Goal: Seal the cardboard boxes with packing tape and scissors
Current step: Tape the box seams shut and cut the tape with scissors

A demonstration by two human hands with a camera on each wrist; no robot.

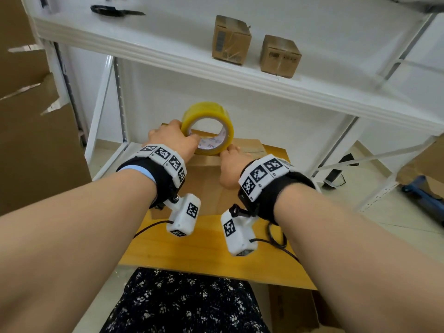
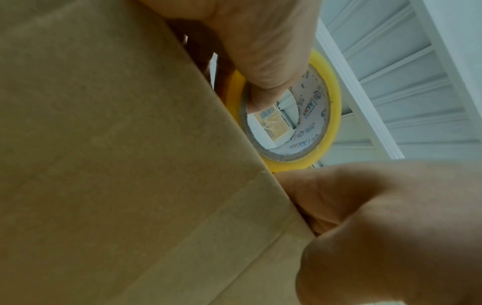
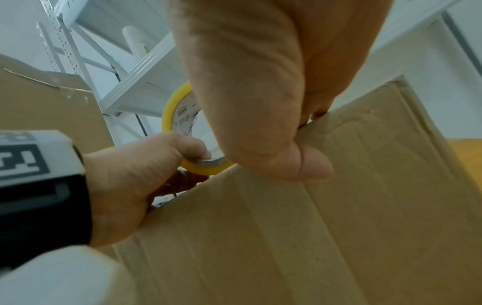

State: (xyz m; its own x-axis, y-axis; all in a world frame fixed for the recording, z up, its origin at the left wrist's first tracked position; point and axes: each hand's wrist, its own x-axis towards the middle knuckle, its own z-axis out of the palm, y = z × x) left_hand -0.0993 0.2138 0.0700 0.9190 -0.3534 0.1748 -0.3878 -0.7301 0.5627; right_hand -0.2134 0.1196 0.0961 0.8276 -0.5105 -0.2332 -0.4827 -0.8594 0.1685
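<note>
A yellow roll of packing tape (image 1: 206, 111) stands on edge at the far side of a brown cardboard box (image 1: 252, 146) that lies on the wooden table (image 1: 192, 248). My left hand (image 1: 189, 138) grips the roll, thumb inside the core (image 2: 263, 82). My right hand (image 1: 231, 152) holds the box's far edge beside the roll, its thumb (image 3: 313, 165) lying flat on the top and its fingers curled over the edge. Both wrist views show the box top (image 2: 117, 165) (image 3: 339, 227) and the tape roll (image 2: 334, 115) (image 3: 177, 107). Black scissors (image 1: 115, 10) lie on the white shelf, far left.
Two small taped cardboard boxes (image 1: 230, 40) (image 1: 280, 56) stand on the white shelf (image 1: 240, 80) above the table. A large cardboard sheet (image 1: 28, 140) leans at the left. Cables trail across the table's near right part.
</note>
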